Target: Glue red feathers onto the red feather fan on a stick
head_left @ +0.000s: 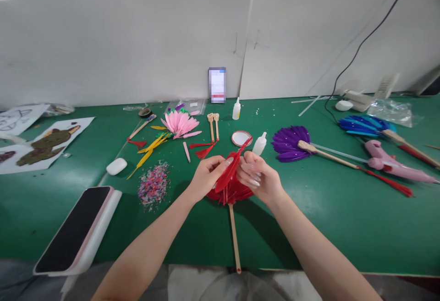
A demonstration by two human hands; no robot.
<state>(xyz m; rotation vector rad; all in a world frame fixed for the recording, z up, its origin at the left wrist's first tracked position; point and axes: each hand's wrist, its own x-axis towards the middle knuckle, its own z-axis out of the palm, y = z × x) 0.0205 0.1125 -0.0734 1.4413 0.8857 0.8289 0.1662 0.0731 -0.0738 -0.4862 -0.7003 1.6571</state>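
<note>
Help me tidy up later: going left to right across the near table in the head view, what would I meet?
Black phone, confetti pile, left hand, right hand, purple feather fan, pink glue gun. The red feather fan, gripped by both hands, overlaps them, so it is left out.

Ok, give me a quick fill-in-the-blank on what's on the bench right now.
1. The left hand and right hand both grip a feather fan whose colour is ____.
2. The second fan, lying just right of the hands, is ____.
3. The glue gun further right is ____.
4. The phone lies dark screen up on the person's ____ side.

Missing words: red; purple; pink; left.
</note>
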